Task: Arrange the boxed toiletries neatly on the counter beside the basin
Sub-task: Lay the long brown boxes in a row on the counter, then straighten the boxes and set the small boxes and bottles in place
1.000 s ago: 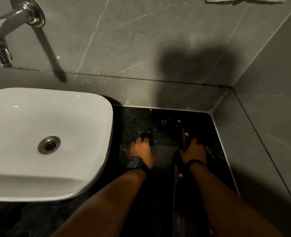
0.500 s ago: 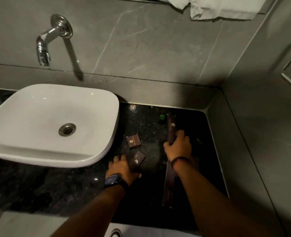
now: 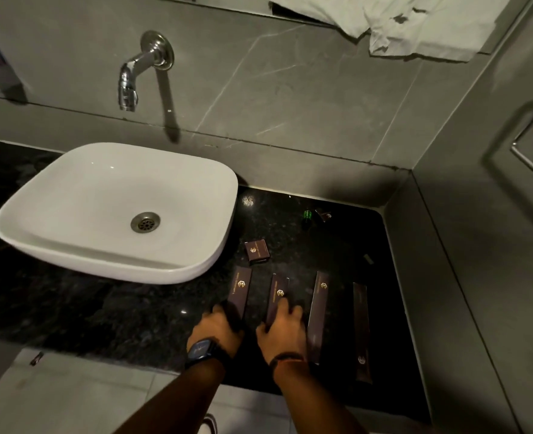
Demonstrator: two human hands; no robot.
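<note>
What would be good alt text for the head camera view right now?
Two bare hands press on dark boxes lying on a black counter beside a white basin: the left hand on the leftmost box, the right hand on the next box. Two longer boxes lie to the right and a small square box behind; a wall tap hangs above.

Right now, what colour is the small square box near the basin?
Dark brown with a gold logo: the small square box, head view.

On the black counter [image 3: 133, 311], at 3 o'clock from the white basin [image 3: 71, 245], four long dark boxes lie side by side. The left hand [image 3: 216, 328] holds the first box [image 3: 240, 288]; the right hand [image 3: 285, 327] rests on the second box [image 3: 277, 296]. A small square box [image 3: 257, 251] lies at 12 o'clock from them.
</note>
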